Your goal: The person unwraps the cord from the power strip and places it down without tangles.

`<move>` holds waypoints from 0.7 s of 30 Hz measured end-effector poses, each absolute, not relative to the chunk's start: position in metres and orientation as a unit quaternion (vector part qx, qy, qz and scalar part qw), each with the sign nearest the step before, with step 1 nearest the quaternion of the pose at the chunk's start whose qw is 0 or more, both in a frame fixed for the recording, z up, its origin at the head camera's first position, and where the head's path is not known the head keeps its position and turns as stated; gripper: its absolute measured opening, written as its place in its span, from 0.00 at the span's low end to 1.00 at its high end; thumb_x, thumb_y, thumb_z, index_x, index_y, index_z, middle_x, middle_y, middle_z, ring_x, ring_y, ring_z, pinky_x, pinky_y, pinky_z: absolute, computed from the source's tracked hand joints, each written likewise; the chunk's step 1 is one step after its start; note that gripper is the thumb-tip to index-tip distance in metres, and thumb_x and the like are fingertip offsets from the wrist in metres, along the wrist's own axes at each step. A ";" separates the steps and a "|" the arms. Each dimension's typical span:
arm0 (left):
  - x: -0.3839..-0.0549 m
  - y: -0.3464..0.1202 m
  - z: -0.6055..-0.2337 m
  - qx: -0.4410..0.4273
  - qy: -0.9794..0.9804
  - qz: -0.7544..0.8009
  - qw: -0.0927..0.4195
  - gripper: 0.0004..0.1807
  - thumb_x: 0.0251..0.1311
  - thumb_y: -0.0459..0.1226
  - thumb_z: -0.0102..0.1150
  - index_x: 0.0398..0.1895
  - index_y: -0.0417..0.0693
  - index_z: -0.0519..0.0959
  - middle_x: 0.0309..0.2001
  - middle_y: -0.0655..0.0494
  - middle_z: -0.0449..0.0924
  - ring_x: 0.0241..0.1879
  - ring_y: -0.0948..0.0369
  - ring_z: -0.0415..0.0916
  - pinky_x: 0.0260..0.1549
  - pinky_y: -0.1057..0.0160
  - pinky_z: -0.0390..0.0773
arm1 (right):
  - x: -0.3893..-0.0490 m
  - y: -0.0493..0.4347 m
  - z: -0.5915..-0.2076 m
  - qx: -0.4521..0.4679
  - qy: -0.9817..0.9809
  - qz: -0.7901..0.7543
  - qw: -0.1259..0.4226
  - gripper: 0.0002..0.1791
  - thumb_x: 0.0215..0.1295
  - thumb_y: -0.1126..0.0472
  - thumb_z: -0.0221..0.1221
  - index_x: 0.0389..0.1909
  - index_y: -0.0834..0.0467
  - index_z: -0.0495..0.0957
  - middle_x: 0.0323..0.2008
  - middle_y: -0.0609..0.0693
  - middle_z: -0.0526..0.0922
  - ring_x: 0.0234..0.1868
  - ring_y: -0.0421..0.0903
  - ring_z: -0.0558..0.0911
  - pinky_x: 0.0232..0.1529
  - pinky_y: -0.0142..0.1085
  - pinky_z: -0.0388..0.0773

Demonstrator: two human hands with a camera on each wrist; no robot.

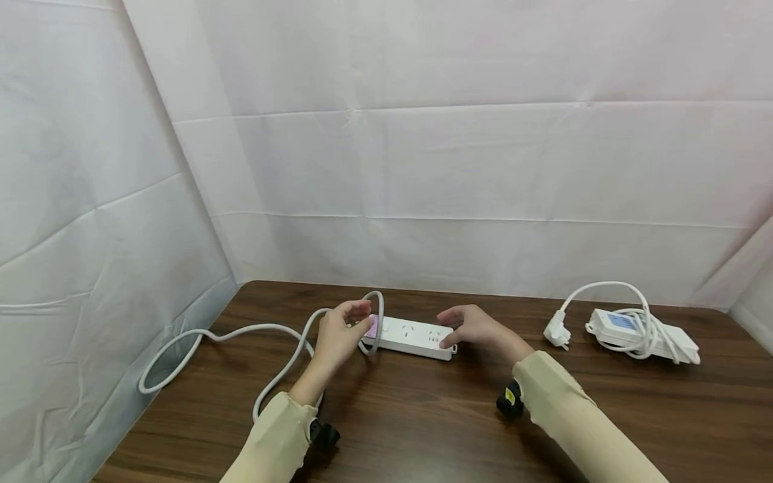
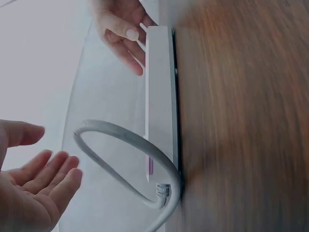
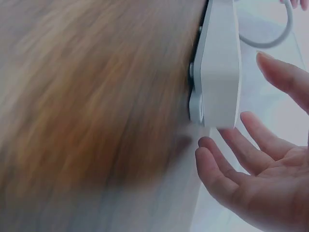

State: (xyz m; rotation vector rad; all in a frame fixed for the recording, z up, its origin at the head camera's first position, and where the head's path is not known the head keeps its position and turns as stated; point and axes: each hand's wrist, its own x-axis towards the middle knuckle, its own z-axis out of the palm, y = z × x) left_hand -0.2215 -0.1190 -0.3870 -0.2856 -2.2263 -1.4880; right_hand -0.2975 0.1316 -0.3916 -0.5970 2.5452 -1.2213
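A white power strip with a pinkish-purple patch at its left end lies on the brown table between both hands. Its grey-white cord loops up at that left end. Beside the loop, my left hand has its fingers spread and a gap between thumb and fingertips; the left wrist view shows it apart from the strip. At the strip's other end, my right hand is half curled with thumb and fingers apart, fingertips close by the end face. Neither hand grips anything.
The long cord runs left in loose bends, past the left forearm. At the far right lies a second white power strip with its cord bundled round it and its plug to the left. White cloth hangs behind the table.
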 end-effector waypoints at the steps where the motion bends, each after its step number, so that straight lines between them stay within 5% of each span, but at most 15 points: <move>1: -0.221 -0.117 -0.386 -0.104 -0.800 -0.545 0.230 0.13 0.52 0.29 0.60 0.42 0.33 0.78 0.40 0.42 0.81 0.41 0.51 0.79 0.41 0.56 0.77 | -0.297 0.135 -0.391 -0.207 0.874 -0.422 0.125 0.33 0.44 0.66 0.68 0.54 0.71 0.69 0.52 0.65 0.73 0.55 0.60 0.71 0.53 0.49 0.69; 11: -0.219 -0.097 -0.379 -0.142 -0.758 -0.590 0.240 0.11 0.54 0.28 0.59 0.41 0.32 0.78 0.40 0.40 0.80 0.41 0.51 0.79 0.41 0.62 0.78 | -0.287 0.169 -0.384 -0.185 0.854 -0.475 0.105 0.31 0.50 0.63 0.64 0.56 0.69 0.68 0.52 0.66 0.73 0.51 0.55 0.74 0.45 0.42 0.75; 21: -0.225 -0.080 -0.378 -0.164 -0.761 -0.592 0.209 0.12 0.54 0.30 0.59 0.42 0.34 0.78 0.41 0.41 0.80 0.41 0.52 0.78 0.41 0.60 0.78 | -0.278 0.203 -0.374 -0.152 0.828 -0.533 0.092 0.33 0.55 0.61 0.62 0.60 0.69 0.63 0.56 0.69 0.68 0.50 0.54 0.76 0.50 0.47 0.73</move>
